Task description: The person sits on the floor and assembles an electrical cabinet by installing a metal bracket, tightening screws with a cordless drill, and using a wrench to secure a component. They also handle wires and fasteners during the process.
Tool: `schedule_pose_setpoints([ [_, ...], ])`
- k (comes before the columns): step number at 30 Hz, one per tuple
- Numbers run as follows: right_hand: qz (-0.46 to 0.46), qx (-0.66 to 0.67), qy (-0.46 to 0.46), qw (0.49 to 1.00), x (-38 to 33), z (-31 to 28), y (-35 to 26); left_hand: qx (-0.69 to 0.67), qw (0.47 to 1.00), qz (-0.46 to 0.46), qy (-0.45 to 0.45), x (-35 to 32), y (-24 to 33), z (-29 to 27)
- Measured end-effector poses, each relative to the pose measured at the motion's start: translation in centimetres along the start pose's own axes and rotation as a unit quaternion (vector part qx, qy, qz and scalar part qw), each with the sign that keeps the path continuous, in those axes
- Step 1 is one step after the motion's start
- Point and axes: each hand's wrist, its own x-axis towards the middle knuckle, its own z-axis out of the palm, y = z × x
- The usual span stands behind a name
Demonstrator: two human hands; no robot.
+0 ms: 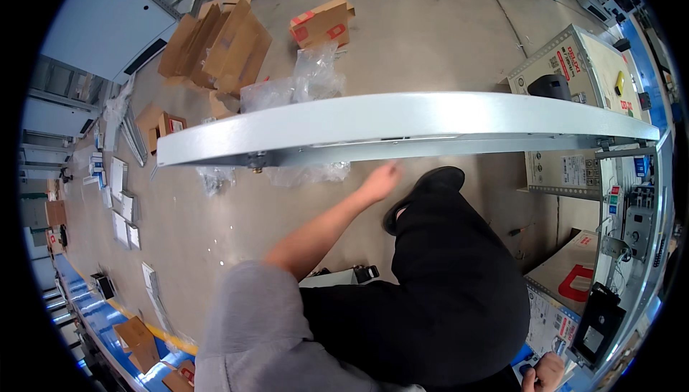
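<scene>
A light grey metal cabinet door [402, 116] stands swung out across the view, its edge toward me. It meets the cabinet frame [662, 198] at the right. My left hand [380, 181] is just under the door's lower edge, near its middle; its fingers are blurred and I cannot tell whether they touch the door. My right hand [545, 373] is low at the right, beside the cabinet, its fingers curled round something mostly hidden. A black box-shaped part [601, 322] sits inside the cabinet near that hand. A round latch-like fitting [257, 161] shows on the door's left end.
Opened cardboard boxes [219, 44] and clear plastic wrap [316, 73] litter the floor ahead. Large cartons [563, 65] stand at the right, one with a black object on top. White strips [122, 202] lie at the left. Grey cabinets [108, 22] stand farther back.
</scene>
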Motion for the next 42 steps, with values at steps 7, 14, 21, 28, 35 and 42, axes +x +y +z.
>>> schedule_pose_setpoints([
  [7,0.049,-0.040,0.015,0.998,-0.8,0.5,-2.2,0.022,0.934,-0.051,0.352,-8.9,-5.3,-6.8],
  [14,0.038,-0.070,0.007,0.997,0.6,0.1,-2.9,0.184,0.899,-0.061,0.393,-12.3,-16.8,-18.6],
  [21,0.001,-0.058,0.027,0.998,1.1,0.3,-3.9,0.113,0.929,0.335,0.109,-17.3,-3.2,-13.8],
  [28,-0.044,-0.052,0.046,0.997,1.5,0.1,-4.3,-0.113,0.962,-0.008,0.247,-8.5,-12.4,-11.0],
  [35,-0.017,-0.036,0.050,0.998,0.0,-0.2,-2.5,-0.356,0.931,-0.076,0.023,-6.1,-17.2,-14.7],
  [42,0.006,-0.036,0.030,0.999,-0.5,-0.4,-1.0,0.179,0.981,0.060,0.050,-6.0,-12.9,-11.4],
])
